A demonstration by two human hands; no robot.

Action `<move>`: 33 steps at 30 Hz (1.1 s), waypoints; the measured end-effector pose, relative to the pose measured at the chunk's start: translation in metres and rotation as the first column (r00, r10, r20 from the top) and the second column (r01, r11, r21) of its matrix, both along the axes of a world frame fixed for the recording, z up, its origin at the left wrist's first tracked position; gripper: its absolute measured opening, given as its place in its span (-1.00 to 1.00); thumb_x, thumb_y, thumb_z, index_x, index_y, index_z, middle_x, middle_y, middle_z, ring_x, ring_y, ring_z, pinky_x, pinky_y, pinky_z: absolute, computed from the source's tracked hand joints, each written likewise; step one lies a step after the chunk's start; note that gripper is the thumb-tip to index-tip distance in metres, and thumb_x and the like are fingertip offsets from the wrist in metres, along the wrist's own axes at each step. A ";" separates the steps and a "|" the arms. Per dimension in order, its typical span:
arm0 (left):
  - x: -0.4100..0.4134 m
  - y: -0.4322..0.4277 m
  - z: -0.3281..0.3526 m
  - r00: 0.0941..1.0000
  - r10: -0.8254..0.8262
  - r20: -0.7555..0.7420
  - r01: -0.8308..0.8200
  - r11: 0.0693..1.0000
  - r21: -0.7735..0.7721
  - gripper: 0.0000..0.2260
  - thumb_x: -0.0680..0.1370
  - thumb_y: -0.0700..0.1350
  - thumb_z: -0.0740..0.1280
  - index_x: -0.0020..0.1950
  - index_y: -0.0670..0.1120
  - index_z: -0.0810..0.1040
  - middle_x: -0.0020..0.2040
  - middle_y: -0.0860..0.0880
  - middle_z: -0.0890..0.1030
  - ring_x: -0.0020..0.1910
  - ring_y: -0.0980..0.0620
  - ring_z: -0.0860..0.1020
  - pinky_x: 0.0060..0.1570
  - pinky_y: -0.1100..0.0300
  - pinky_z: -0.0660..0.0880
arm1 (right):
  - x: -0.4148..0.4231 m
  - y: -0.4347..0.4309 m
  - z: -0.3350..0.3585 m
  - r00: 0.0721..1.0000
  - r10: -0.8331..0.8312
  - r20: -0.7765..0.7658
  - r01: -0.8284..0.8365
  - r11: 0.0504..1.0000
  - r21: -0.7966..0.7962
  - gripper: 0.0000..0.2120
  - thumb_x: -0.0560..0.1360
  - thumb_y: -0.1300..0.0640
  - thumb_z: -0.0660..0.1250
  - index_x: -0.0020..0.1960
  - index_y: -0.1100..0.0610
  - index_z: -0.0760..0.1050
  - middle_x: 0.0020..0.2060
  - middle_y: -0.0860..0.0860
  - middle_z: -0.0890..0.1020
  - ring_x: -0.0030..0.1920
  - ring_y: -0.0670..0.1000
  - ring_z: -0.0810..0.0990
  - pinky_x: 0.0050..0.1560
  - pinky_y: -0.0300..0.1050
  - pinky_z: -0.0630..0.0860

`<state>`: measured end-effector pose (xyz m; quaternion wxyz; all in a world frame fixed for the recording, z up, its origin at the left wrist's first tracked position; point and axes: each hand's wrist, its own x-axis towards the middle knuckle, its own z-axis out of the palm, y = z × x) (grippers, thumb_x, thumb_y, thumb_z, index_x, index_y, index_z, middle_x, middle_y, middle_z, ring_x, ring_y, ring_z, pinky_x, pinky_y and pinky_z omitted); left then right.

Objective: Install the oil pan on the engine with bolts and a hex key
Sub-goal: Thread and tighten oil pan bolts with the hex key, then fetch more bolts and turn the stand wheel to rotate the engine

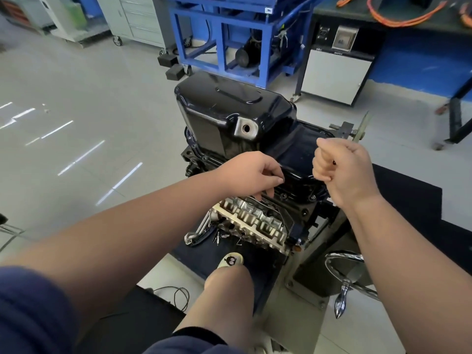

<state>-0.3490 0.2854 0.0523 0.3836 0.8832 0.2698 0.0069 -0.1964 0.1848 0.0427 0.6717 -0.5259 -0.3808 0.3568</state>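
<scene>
Pinching a small dark bolt (281,180) at the near flange of the oil pan (224,108), the left hand (245,175) reaches forward; the right hand (344,172) hovers beside it, fisted, contents hidden.

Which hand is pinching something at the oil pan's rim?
The left hand, pinching a small dark bolt at the oil pan flange; the right hand is a closed fist.

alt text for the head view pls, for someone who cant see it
A person's left hand pinches a small dark bolt at the near flange of a black oil pan set on an engine. The right hand is curled in a fist beside the pan; whether it holds anything cannot be seen.
</scene>
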 end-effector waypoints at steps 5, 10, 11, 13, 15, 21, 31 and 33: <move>0.011 -0.008 0.009 0.999 -0.013 0.048 0.014 1.000 -0.014 -0.91 0.56 -0.09 0.28 -0.12 0.06 0.54 -0.29 0.05 0.66 -0.42 0.09 0.60 -0.47 0.38 0.41 | 0.003 -0.024 0.001 0.987 -0.004 -0.160 0.002 1.000 -0.016 -0.55 0.49 0.13 0.20 -0.53 0.06 0.13 -0.59 -0.05 0.16 -0.53 -0.05 0.05 -0.51 -0.22 0.03; 0.055 -0.034 0.013 0.989 -0.130 0.073 0.132 0.991 -0.030 -0.92 0.55 -0.10 0.29 -0.09 0.03 0.57 -0.28 0.02 0.66 -0.41 0.07 0.60 -0.39 0.29 0.51 | 0.023 -0.064 0.009 0.957 -0.113 -0.266 0.103 0.993 -0.051 -0.54 0.62 0.14 0.09 -0.46 0.08 0.17 -0.57 -0.05 0.16 -0.55 -0.08 0.08 -0.54 -0.23 0.04; 0.067 -0.043 0.014 0.983 -0.162 0.086 0.165 0.986 -0.030 -0.92 0.55 -0.10 0.29 -0.10 0.03 0.56 -0.28 0.02 0.67 -0.42 0.08 0.59 -0.42 0.33 0.47 | 0.028 -0.073 0.011 0.945 -0.144 -0.294 0.127 0.989 -0.074 -0.55 0.62 0.11 0.08 -0.44 0.09 0.18 -0.56 -0.05 0.17 -0.55 -0.08 0.10 -0.55 -0.24 0.07; 0.092 -0.063 0.013 0.967 -0.227 0.115 0.233 0.972 -0.043 -0.90 0.55 -0.10 0.28 -0.12 0.05 0.55 -0.30 0.03 0.66 -0.44 0.10 0.59 -0.43 0.35 0.45 | 0.037 -0.094 0.014 0.914 -0.209 -0.349 0.174 0.976 -0.129 -0.59 0.62 0.05 0.07 -0.40 0.08 0.21 -0.52 -0.04 0.21 -0.52 -0.07 0.17 -0.54 -0.23 0.18; 0.116 -0.088 0.008 0.952 -0.279 0.129 0.293 0.950 -0.105 -0.86 0.54 -0.13 0.27 -0.17 0.07 0.55 -0.33 0.04 0.65 -0.43 0.10 0.59 -0.37 0.26 0.53 | 0.043 -0.120 0.013 0.877 -0.298 -0.378 0.249 0.953 -0.172 -0.64 0.61 0.03 0.06 -0.35 0.07 0.22 -0.47 -0.02 0.25 -0.48 -0.05 0.24 -0.48 -0.18 0.26; 0.178 -0.187 -0.025 0.821 -0.559 0.113 0.570 0.813 -0.119 -0.85 0.43 -0.17 0.27 -0.19 0.03 0.61 -0.37 0.12 0.61 -0.41 0.22 0.55 -0.29 0.22 0.53 | 0.029 -0.239 -0.010 0.653 -0.702 -0.285 0.646 0.712 -0.275 -0.74 0.50 0.31 0.12 -0.33 0.08 0.30 -0.44 0.05 0.38 -0.46 0.00 0.37 -0.44 -0.11 0.40; 0.157 -0.362 -0.097 0.434 -0.900 -0.045 0.877 0.433 -0.207 -0.91 0.47 -0.14 0.30 -0.15 0.07 0.53 -0.17 0.07 0.62 -0.28 0.05 0.58 -0.21 0.25 0.47 | -0.101 -0.417 -0.074 -0.107 -0.989 -0.101 0.804 -0.026 -0.594 -0.75 0.45 0.40 0.11 -0.30 0.10 0.25 -0.46 -0.01 0.30 -0.52 -0.08 0.15 -0.57 -0.32 0.01; 0.149 -0.386 -0.112 0.375 -0.921 -0.109 0.908 0.388 -0.157 -0.88 0.47 -0.09 0.32 -0.01 0.05 0.55 -0.06 0.06 0.62 -0.16 0.06 0.57 -0.14 0.27 0.43 | -0.117 -0.438 -0.084 -0.228 -0.968 -0.106 0.779 -0.116 -0.616 -0.74 0.47 0.40 0.12 -0.31 0.11 0.25 -0.47 0.01 0.29 -0.56 -0.10 0.15 -0.58 -0.36 0.00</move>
